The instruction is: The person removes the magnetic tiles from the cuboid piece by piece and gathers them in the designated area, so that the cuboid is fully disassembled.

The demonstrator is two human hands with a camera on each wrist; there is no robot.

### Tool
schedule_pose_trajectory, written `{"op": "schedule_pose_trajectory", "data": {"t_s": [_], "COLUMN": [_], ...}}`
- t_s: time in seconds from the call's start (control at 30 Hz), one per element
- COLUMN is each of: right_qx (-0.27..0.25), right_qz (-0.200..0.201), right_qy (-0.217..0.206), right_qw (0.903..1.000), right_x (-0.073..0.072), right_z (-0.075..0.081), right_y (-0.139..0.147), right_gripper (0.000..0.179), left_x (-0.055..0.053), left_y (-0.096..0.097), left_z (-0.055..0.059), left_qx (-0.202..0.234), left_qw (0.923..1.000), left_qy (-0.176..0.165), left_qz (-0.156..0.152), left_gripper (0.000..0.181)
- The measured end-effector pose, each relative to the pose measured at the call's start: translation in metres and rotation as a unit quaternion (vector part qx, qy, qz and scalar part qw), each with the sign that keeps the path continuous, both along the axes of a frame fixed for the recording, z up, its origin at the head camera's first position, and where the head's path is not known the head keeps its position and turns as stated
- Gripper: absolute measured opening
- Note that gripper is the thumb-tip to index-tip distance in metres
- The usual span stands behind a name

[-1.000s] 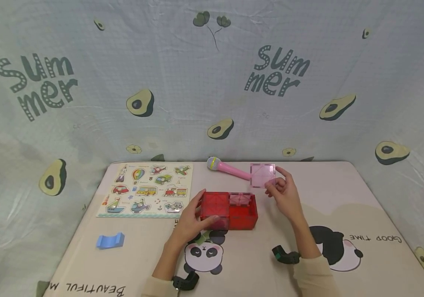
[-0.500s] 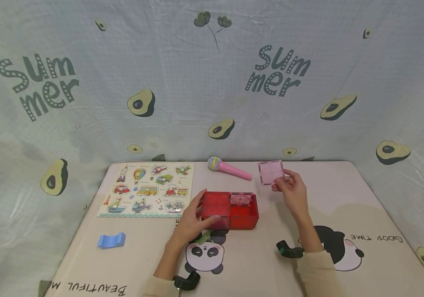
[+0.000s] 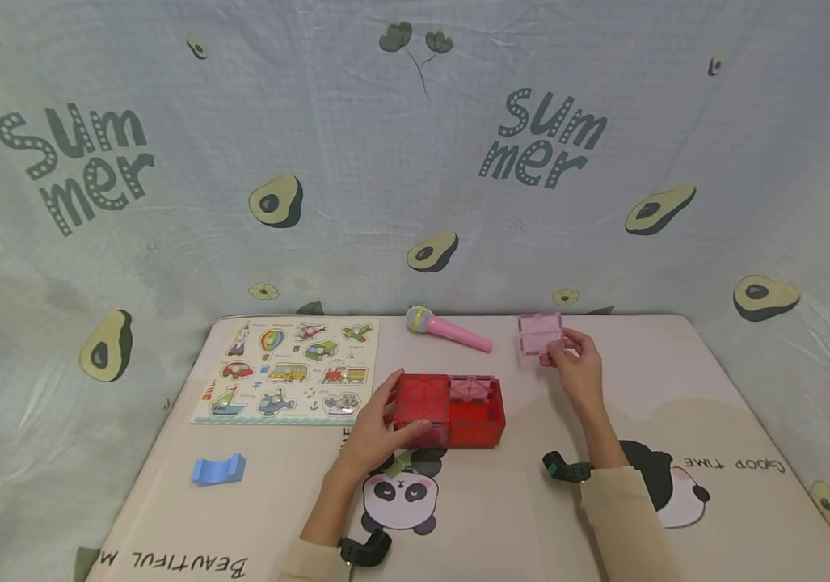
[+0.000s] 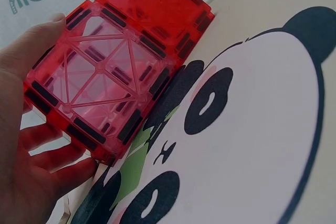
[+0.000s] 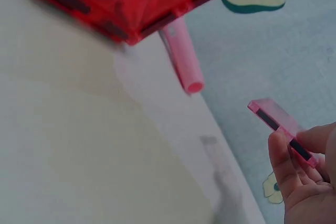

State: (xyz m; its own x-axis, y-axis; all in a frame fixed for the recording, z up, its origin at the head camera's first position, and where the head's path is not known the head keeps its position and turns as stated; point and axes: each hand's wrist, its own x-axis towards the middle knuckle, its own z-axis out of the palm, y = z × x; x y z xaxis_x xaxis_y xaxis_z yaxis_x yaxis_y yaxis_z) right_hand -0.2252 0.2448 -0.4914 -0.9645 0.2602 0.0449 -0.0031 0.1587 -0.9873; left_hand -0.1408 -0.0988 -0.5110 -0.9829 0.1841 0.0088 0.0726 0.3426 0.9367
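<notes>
A two-cell box of red magnetic tiles point(image 3: 483, 434) stands on the table in front of me. Its left cell is covered on top; the right cell is open above. My left hand point(image 3: 377, 428) grips the covered cell from the left, thumb on the near side; the left wrist view shows its fingers along the box's edge. A pink tile point(image 3: 469, 390) shows at the back of the open cell. Beyond the box to the right, my right hand point(image 3: 578, 370) pinches a square pink magnetic tile point(image 3: 533, 330) by its edge. That tile point(image 5: 270, 115) is off the table in the right wrist view.
A pink toy microphone point(image 3: 458, 333) lies behind the box. To the left is a picture puzzle board point(image 3: 291, 356) with vehicles. A blue curved block point(image 3: 218, 470) sits nearer on the left. A printed fabric backdrop point(image 3: 356, 162) rises behind the table point(image 3: 502, 517).
My right hand has moved right with the pink tile, away from the microphone's end, and the tile has tipped. The left hand and the box have stayed in place.
</notes>
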Motion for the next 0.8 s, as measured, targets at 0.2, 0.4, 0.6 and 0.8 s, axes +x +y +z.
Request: {"op": "schedule_pose_trajectory", "data": {"t_s": [0.2, 0.4, 0.6, 0.8], "right_qx": [0.014, 0.046, 0.031, 0.025], "right_qz": [-0.01, -0.019, -0.021, -0.036], "right_qy": [-0.023, -0.047, -0.069, -0.087], "right_qw": [0.9996, 0.9977, 0.9969, 0.9952], "right_x": [-0.012, -0.019, -0.023, -0.027], "right_z": [-0.007, -0.015, -0.02, -0.025], "right_y": [0.005, 0.006, 0.003, 0.001], "right_gripper": [0.048, 0.046, 0.046, 0.045], "left_x": [0.0, -0.001, -0.001, 0.0], "left_y": [-0.001, -0.001, 0.0, 0.0], "left_z": [0.001, 0.0, 0.0, 0.0], "left_qx": [0.009, -0.002, 0.002, 0.003], "left_qw": [1.0, 0.9999, 1.0, 1.0], "left_qy": [0.002, 0.012, 0.007, 0.003], "left_qz": [-0.001, -0.006, -0.004, 0.0], "left_gripper": [0.09, 0.091, 0.091, 0.091]}}
